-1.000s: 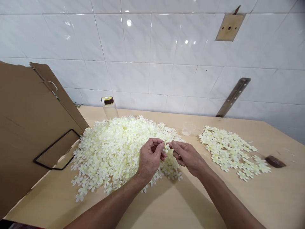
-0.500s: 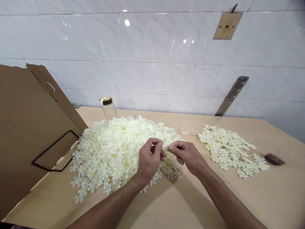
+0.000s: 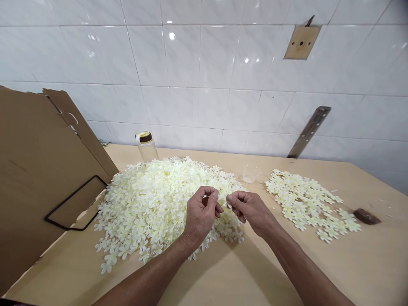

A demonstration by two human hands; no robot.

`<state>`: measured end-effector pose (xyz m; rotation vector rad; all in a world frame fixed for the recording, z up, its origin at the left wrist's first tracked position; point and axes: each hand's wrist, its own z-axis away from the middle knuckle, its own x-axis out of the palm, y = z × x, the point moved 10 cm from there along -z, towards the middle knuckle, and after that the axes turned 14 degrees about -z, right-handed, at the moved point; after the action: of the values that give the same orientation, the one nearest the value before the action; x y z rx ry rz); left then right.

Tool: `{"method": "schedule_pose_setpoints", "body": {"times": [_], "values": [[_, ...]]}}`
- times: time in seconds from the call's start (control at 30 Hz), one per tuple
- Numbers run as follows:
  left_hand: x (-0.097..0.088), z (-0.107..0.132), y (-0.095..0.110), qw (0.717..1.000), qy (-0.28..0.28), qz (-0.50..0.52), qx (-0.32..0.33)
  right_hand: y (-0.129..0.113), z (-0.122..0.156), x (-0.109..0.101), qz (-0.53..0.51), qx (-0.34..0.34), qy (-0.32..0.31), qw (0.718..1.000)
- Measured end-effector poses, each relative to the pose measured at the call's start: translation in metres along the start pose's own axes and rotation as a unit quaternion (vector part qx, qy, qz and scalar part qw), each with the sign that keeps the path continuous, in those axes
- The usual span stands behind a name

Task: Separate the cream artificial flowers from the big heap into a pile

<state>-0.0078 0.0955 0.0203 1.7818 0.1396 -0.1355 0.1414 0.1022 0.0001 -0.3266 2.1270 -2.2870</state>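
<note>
A big heap of cream fabric flowers [image 3: 153, 199] covers the left half of the wooden table [image 3: 242, 272]. A smaller, flatter spread of the same flowers [image 3: 306, 202] lies to the right. My left hand [image 3: 200, 214] and my right hand [image 3: 250, 208] are held together just above the heap's front right edge. Both are closed in a pinch, thumb against fingertips, a few centimetres apart. Something small and pale shows between the right fingertips; what the left pinch holds is hidden.
A large brown cardboard sheet [image 3: 38, 170] leans at the left with a black wire frame [image 3: 75, 202] on it. A clear bottle with a dark cap [image 3: 145, 144] and a small clear cup [image 3: 250, 173] stand behind the flowers. A dark brown object [image 3: 366, 216] lies at the right. White tiled wall behind.
My two pinched hands have drawn slightly apart; a second ago their fingertips met on one flower. The view has tilted down a little.
</note>
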Motion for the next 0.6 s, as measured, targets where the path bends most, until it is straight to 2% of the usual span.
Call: {"method": "schedule_pose_setpoints", "body": {"times": [0.3, 0.4, 0.53, 0.6], "values": [[0.006, 0.001, -0.003, 0.999, -0.021, 0.017, -0.019, -0.004, 0.000, -0.002, -0.023, -0.024, 0.019, 0.999], [0.016, 0.001, -0.011, 0.995, -0.055, 0.056, -0.059, -0.005, 0.000, -0.004, -0.006, -0.032, 0.020, 0.999], [0.034, 0.004, -0.020, 0.974, -0.130, 0.134, -0.126, -0.003, 0.000, -0.002, 0.041, -0.022, 0.004, 0.999], [0.038, 0.005, -0.020, 0.967, -0.151, 0.147, -0.140, 0.000, 0.000, 0.000, 0.050, -0.008, -0.003, 0.999]]}}
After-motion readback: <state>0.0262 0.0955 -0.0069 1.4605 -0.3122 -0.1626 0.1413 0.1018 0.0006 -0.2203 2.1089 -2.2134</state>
